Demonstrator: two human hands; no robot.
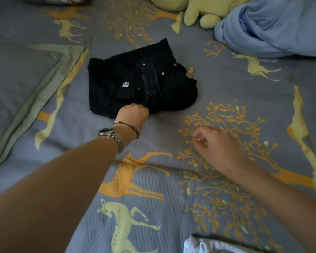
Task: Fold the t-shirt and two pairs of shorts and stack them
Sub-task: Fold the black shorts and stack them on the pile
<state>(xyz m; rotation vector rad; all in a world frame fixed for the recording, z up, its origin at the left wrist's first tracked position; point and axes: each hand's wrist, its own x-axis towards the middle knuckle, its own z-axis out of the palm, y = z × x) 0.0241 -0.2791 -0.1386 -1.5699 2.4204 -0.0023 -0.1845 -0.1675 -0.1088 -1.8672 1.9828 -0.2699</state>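
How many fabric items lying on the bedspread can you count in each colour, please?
Black: 1, the folded shorts, gripped at the near edge by the left hand.
Blue: 1, the crumpled blue cloth.
Yellow-green: 1, the plush toy.
White or pale: 1, the garment at the bottom edge.
Total: 4

**Dim, soft light and wide-angle bend**

The scene is dim and evenly lit, with a cool grey cast and no glare. The black shorts (135, 79) lose most fold detail to darkness. The right hand (213, 143) is motion-blurred, its fingers smeared. Straight lines bow toward the frame edges. Shadows stay faint and soft.
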